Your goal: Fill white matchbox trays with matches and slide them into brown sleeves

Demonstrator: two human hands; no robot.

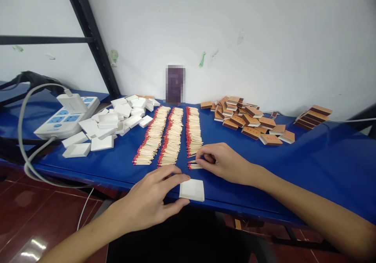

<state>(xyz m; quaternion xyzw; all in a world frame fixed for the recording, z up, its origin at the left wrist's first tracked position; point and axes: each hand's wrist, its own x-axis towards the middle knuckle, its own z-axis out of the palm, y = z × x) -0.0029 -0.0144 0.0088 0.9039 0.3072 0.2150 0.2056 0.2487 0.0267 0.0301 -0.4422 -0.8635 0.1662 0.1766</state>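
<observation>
My left hand (155,195) grips a white matchbox tray (192,190) by its left end, thumb below and fingers above, at the front edge of the blue table. Just above it, my right hand (220,162) is closed, thumb and fingertips pinching at the near end of the right-hand row of red-tipped matches (193,132). A few matches (194,165) stick out to the left from under those fingertips. Two more rows of matches, a middle row (172,136) and a left row (152,137), lie alongside. The tray's inside looks bare.
White matchbox trays (114,118) are heaped at the left. Printed matchbox sleeves (246,118) lie piled at the right, with a neat stack (314,117) farther right. A power strip (69,116) with a cable sits far left. A blurred dark rectangle (175,85) leans on the wall.
</observation>
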